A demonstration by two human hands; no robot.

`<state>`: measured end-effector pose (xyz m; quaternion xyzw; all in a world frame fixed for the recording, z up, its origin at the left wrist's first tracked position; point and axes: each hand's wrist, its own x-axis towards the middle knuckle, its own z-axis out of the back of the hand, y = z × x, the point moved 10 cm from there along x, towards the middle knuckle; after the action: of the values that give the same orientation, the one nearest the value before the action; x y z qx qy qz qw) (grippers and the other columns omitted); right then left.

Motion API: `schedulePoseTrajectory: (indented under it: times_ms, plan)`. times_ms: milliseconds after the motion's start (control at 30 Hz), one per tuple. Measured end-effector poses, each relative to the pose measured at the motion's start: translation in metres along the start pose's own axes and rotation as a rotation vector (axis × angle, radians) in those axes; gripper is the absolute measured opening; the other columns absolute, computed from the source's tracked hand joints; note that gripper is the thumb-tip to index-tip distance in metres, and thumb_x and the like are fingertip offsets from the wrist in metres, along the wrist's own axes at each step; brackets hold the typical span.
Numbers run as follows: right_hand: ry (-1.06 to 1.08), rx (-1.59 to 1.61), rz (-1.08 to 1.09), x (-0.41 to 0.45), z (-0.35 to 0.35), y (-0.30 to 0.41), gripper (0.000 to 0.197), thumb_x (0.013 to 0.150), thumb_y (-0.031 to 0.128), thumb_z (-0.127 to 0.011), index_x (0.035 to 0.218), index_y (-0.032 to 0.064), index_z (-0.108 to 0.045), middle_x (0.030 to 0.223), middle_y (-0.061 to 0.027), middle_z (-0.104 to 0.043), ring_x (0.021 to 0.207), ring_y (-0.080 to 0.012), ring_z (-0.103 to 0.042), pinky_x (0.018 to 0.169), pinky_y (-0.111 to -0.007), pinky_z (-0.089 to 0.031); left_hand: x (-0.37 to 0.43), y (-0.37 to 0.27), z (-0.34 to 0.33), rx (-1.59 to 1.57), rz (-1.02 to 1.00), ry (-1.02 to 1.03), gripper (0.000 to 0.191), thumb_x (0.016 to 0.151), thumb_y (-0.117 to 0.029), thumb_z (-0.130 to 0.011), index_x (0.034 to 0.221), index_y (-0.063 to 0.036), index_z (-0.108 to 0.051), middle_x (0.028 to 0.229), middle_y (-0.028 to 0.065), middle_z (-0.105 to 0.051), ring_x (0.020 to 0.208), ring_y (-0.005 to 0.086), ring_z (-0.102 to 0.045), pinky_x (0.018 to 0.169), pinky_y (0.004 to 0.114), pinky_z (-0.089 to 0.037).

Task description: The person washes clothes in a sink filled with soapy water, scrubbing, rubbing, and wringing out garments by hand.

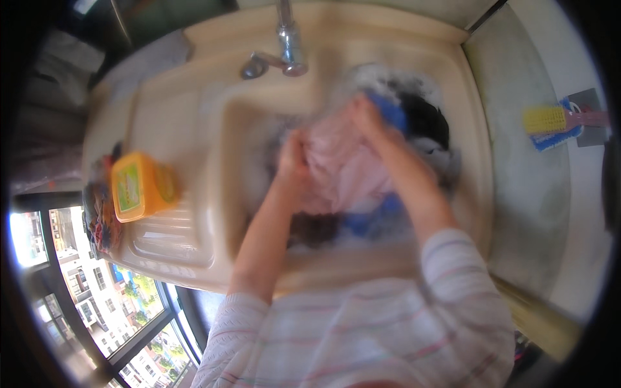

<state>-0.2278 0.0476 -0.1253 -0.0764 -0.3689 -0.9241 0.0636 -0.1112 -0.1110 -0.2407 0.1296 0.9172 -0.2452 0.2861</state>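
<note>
A wet pink cloth or garment [344, 165] is stretched between my two hands over the basin of a beige laundry sink [218, 145]. My left hand [293, 157] grips its left side. At the upper right of the cloth, my right hand [367, 116] is closed on its edge; motion blurs the fingers. Beneath and around it, blue fabric [388, 109] and black fabric [427, 119] lie in white suds [373, 75]. A dark brown piece of cloth [315, 229] shows below the pink one. The pink cloth hides the middle of the basin.
A metal faucet [291, 48] stands at the sink's back edge. On the left ledge sits an orange labelled container [140, 186] beside a heap of coloured cloth [102, 218]. Yellow-bristled brush [548, 120] hangs on the right wall. A window [111, 291] opens at lower left.
</note>
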Motion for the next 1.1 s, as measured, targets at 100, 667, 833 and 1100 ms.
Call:
schedulePoseTrajectory:
  times_ms: [100,667,833,1100]
  plan:
    - [-0.124,0.140,-0.173,-0.012,0.025,-0.028,0.026,0.077,0.031,-0.049,0.078,0.0055,-0.053,0.075,-0.0203,-0.057,0.072,-0.0351,-0.056,0.064,-0.039,-0.045,-0.022,-0.020,-0.034,-0.070,-0.064,0.014,0.045,0.080,-0.035,-0.047,0.112,-0.0031,-0.045,0.112,0.0121,-0.049,0.102,0.0267,-0.046,0.090,0.037,-0.035]
    - [0.364,0.102,-0.059,-0.065,-0.053,0.081,0.025,0.079,0.028,-0.048,0.091,0.0058,-0.051,0.077,-0.0170,-0.056,0.074,-0.0262,-0.055,0.067,-0.038,-0.042,-0.006,0.021,0.010,-0.136,-0.089,-0.108,0.028,0.081,-0.017,-0.042,0.105,-0.0063,-0.051,0.097,0.0071,-0.055,0.091,0.0194,-0.052,0.079,0.026,-0.042]
    - [0.049,0.116,0.348,-0.095,-0.024,0.107,0.015,0.078,0.021,-0.045,0.071,0.0096,-0.053,0.059,-0.0125,-0.053,0.060,-0.0250,-0.055,0.058,-0.036,-0.041,-0.047,0.001,-0.055,-0.005,-0.106,-0.046,0.027,0.079,-0.021,-0.048,0.099,-0.0029,-0.052,0.098,0.0065,-0.055,0.088,0.0194,-0.053,0.077,0.029,-0.043]
    - [0.015,0.021,0.485,-0.029,0.068,0.080,0.023,0.062,0.022,-0.062,0.076,0.0041,-0.057,0.068,-0.0147,-0.057,0.065,-0.0303,-0.056,0.059,-0.034,-0.043,-0.085,-0.072,-0.116,0.745,-0.179,0.254,0.032,0.070,-0.007,-0.055,0.100,0.0037,-0.051,0.090,0.0090,-0.058,0.082,0.0153,-0.054,0.073,0.027,-0.044]
